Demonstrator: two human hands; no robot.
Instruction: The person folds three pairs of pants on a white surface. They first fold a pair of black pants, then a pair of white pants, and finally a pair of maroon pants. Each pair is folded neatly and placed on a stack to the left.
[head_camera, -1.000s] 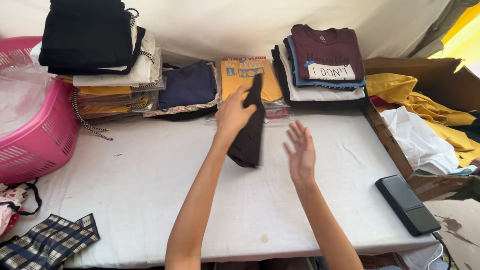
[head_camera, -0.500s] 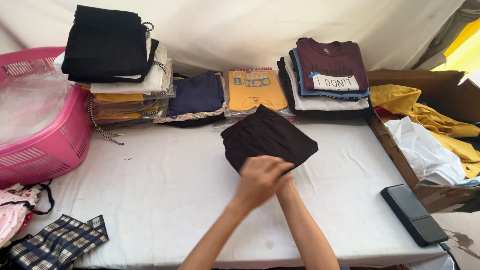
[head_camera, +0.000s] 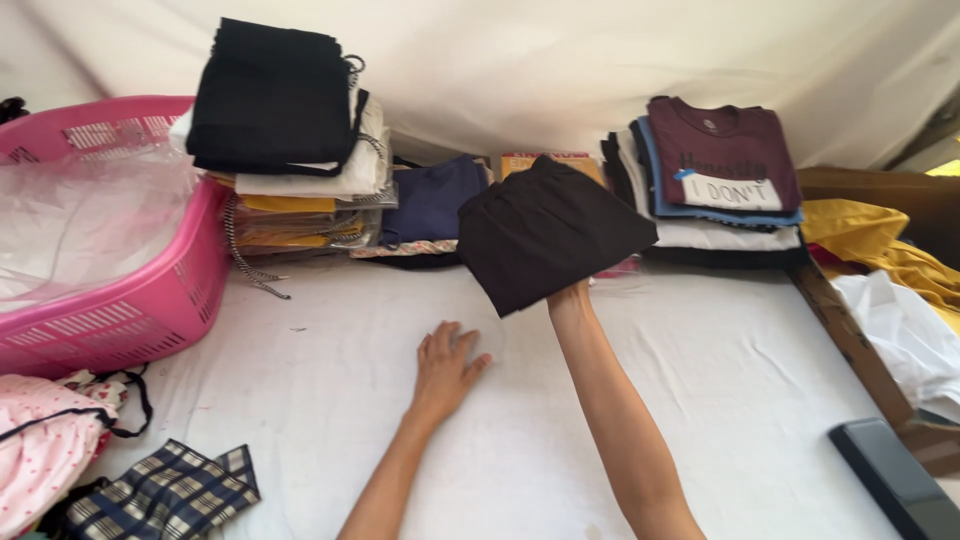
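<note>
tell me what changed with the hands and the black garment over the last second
The folded black garment, pressed flat on the white table half a second ago, is now lifted toward the rear stacks by the right hand. The left hand let go and rests flat on the table. The stacks and pink basket stayed put.

Lots tucked out of sight in this one

The right hand (head_camera: 570, 296) is almost fully buried behind the folded black garment (head_camera: 548, 232), so its grip can't be made out. That garment also covers most of the orange-topped stack (head_camera: 520, 162) behind it. The pink basket (head_camera: 130, 300) runs off the left edge, the dark flat box (head_camera: 890, 480) is clipped at the bottom right corner, and the plaid cloth (head_camera: 165, 495) gets cut at the bottom.
</note>
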